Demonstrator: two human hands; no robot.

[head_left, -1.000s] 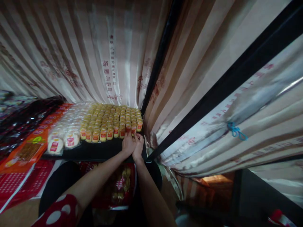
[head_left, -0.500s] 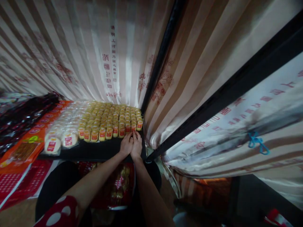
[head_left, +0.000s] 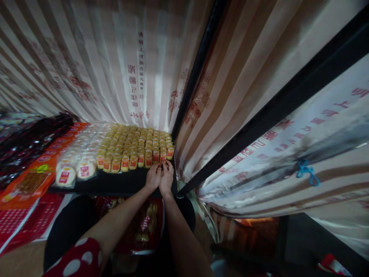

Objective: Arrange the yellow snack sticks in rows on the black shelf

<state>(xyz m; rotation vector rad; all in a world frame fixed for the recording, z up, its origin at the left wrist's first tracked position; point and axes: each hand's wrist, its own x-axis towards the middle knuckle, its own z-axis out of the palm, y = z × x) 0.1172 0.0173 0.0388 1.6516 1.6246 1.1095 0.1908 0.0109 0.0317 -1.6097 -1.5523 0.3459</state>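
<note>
A black shelf (head_left: 121, 184) carries tight rows of small yellow packs (head_left: 135, 144) with red labels. Left of them lie round white cakes (head_left: 77, 163), then orange packets (head_left: 31, 181) and dark glossy packets (head_left: 29, 134).

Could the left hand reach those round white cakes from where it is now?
Probably yes. The left hand sits at the front edge of the black shelf, and the round white cakes lie further left on it; nothing stands along the bare front strip between.

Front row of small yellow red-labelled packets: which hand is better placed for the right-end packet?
Probably the right hand: it lies nearer the row-end small yellow red-labelled packet by the black post; the left hand sits just left of it.
</note>
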